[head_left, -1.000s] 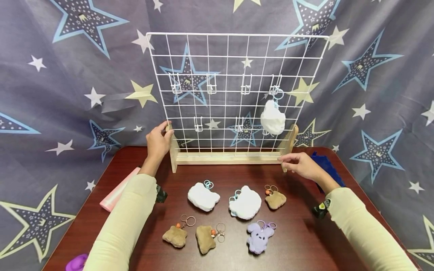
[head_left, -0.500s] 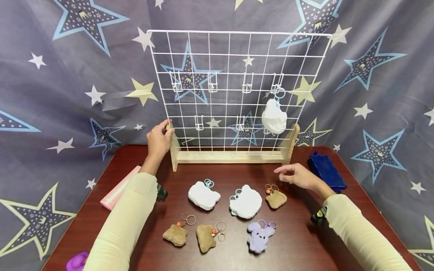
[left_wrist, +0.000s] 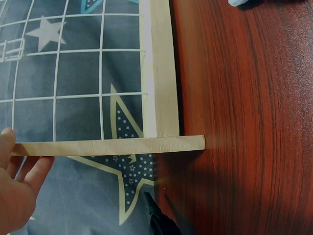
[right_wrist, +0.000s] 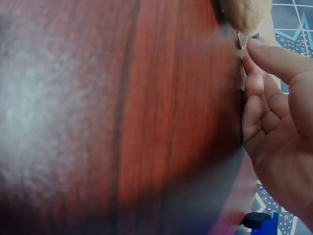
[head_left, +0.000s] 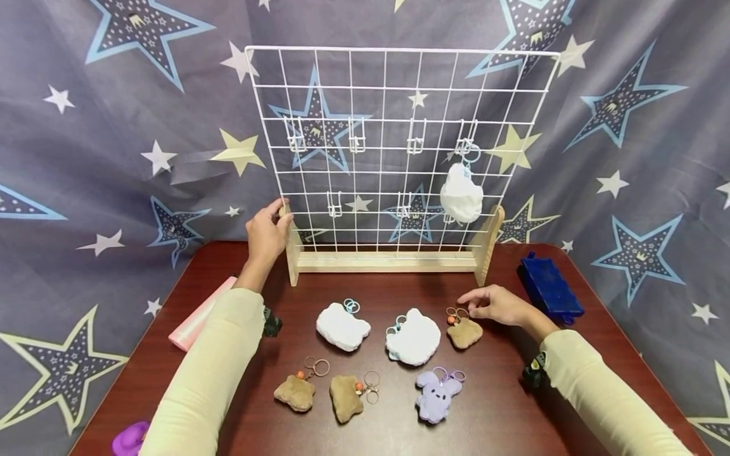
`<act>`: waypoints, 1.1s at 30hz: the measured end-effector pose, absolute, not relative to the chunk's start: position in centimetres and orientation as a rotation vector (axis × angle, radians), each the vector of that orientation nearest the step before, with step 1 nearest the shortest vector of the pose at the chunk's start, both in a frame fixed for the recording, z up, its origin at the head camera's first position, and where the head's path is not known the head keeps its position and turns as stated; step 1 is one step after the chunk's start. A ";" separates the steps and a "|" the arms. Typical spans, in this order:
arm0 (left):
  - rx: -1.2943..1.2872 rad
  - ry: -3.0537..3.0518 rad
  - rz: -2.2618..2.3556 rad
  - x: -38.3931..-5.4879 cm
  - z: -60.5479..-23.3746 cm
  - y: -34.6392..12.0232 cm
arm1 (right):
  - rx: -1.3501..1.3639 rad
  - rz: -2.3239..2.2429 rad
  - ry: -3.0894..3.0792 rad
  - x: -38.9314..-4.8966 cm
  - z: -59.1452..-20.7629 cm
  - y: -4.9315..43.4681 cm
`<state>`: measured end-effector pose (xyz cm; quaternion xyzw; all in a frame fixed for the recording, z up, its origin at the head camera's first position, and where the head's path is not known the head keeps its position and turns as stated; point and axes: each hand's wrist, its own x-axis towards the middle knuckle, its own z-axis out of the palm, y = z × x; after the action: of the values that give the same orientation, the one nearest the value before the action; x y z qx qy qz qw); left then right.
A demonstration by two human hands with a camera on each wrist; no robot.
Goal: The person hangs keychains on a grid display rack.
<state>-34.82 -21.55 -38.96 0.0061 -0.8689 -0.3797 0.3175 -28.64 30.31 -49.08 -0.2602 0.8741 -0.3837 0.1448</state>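
Observation:
In the head view my left hand [head_left: 267,237] grips the wooden side post of the white wire grid rack [head_left: 384,120] at its left. The left wrist view shows the thumb and fingers on either side of this wooden post [left_wrist: 110,147]. My right hand [head_left: 502,305] is low over the table, fingertips right at the rings of a small brown plush keychain [head_left: 464,333]. In the right wrist view its thumb and fingers are beside the metal clasp, under the brown plush [right_wrist: 248,14]. A white plush keychain [head_left: 462,195] hangs from the grid's upper right hook.
Two white plush keychains [head_left: 413,337] lie mid-table. In front are two more brown plush keychains [head_left: 346,398] and a lilac bunny keychain [head_left: 436,398]. A blue plastic case [head_left: 551,287] is at right. A pink roll [head_left: 199,315] and a purple object [head_left: 130,438] are at left.
My right hand has left the rack's right foot and come down toward the viewer to the brown keychain's rings. My left hand keeps its grip on the post.

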 end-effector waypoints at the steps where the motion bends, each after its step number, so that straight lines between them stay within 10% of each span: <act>1: 0.013 -2.286 -1.000 -34.8 -38.9 -21.5 | -0.751 -1.104 2.514 -28.6 -49.0 30.3; 33: 0.019 -2.301 -0.997 -34.8 -38.9 -21.7 | -0.792 -1.021 2.620 -28.1 -49.1 30.1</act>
<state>-34.84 -21.66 -38.90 0.0072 -0.8719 -0.3777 0.3115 -28.08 30.08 -49.14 -0.2696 0.8914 -0.3473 0.1101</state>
